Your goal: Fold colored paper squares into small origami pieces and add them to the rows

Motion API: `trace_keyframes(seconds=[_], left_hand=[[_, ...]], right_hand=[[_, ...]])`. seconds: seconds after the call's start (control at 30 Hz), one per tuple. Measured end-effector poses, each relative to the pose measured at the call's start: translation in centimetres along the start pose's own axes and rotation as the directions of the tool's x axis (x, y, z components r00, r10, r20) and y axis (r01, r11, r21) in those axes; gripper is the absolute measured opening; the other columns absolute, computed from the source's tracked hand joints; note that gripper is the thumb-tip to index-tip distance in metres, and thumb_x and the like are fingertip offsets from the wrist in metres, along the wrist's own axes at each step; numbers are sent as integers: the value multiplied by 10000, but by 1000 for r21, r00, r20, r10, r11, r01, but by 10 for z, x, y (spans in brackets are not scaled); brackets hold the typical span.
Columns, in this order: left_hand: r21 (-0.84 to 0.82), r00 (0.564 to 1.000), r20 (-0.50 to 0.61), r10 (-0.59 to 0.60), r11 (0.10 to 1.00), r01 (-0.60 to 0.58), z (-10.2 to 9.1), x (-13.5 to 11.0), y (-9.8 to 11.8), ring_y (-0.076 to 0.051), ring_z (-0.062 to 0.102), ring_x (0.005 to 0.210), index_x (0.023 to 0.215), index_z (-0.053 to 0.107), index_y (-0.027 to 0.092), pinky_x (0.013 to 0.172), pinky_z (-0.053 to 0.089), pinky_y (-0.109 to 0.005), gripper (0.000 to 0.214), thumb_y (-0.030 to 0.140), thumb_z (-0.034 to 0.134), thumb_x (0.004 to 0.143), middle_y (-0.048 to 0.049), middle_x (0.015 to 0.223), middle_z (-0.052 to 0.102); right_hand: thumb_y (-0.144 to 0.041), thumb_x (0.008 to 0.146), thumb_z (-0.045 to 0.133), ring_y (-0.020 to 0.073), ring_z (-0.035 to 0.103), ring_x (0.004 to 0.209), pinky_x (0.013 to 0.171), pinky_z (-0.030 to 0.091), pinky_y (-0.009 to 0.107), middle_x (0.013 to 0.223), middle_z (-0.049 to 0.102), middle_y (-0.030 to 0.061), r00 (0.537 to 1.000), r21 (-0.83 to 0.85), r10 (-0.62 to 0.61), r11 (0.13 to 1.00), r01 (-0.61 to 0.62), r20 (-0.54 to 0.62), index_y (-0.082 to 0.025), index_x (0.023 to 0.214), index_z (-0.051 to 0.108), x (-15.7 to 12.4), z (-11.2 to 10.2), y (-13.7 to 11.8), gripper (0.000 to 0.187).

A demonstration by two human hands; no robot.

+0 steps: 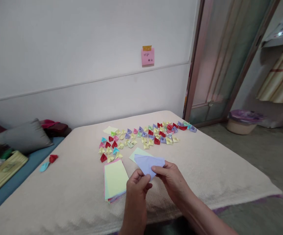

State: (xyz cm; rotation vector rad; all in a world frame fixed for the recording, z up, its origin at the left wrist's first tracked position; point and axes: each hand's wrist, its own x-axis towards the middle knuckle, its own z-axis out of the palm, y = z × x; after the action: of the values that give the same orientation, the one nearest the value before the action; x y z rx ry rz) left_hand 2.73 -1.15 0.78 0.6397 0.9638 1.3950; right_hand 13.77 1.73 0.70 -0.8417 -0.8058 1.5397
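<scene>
Between my two hands is a lavender sheet of paper [146, 163], folded into a triangle with its point facing down. My left hand [138, 184] pinches it near the lower tip, thumb on top. The right edge is gripped by my right hand [168, 174], whose thumb presses on the paper's face. Partly covered behind it, a pale green sheet [138, 152] lies on the cloth. Left of my hands rests a stack of coloured paper [116, 179] with a yellow sheet on top. Several small folded paper boats [131, 138] in many colours stand beyond.
A cream cloth [70, 186] covers the table. A red folded piece [53, 158] and a blue one [44, 166] lie at its left. A pale yellow sheet [110, 129] is at the back. A pink note [147, 57] is taped to the wall; a lidded tub [241, 125] stands on the floor.
</scene>
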Motion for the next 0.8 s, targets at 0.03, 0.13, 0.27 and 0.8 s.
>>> trace_keyframes(seconds=[0.03,0.13,0.27,0.8], left_hand=[[54,999,7,33,998,-34,-2,2,1,-89,520,636,814,658,150,564,422,-175,155,195,704,673,4,738,602],[212,993,11,114,971,-114,-10,6,5,-67,394,517,827,669,129,488,320,-177,192,246,706,679,34,602,538],[322,994,-5,112,941,-105,-15,6,9,-56,265,455,745,648,112,440,200,-198,183,279,698,693,69,493,414],[263,995,-63,72,963,-53,-17,6,4,-53,298,418,674,591,136,413,221,-200,177,272,704,664,73,468,428]], right_hand=[[-187,647,698,127,450,578,599,357,258,592,580,-9,1000,-62,-14,998,13,-5,-143,643,647,0,-1,-1,67],[-166,622,684,108,374,538,552,299,250,517,513,-35,999,-202,-53,978,51,-3,-149,554,599,-3,-1,-4,111],[-185,616,665,104,347,517,527,273,251,486,479,-44,997,-272,-61,960,69,37,-157,509,568,-7,4,-10,148],[-173,654,669,110,430,480,485,333,235,520,484,-69,983,-365,-172,913,185,69,-207,884,658,-6,-2,-13,233]])
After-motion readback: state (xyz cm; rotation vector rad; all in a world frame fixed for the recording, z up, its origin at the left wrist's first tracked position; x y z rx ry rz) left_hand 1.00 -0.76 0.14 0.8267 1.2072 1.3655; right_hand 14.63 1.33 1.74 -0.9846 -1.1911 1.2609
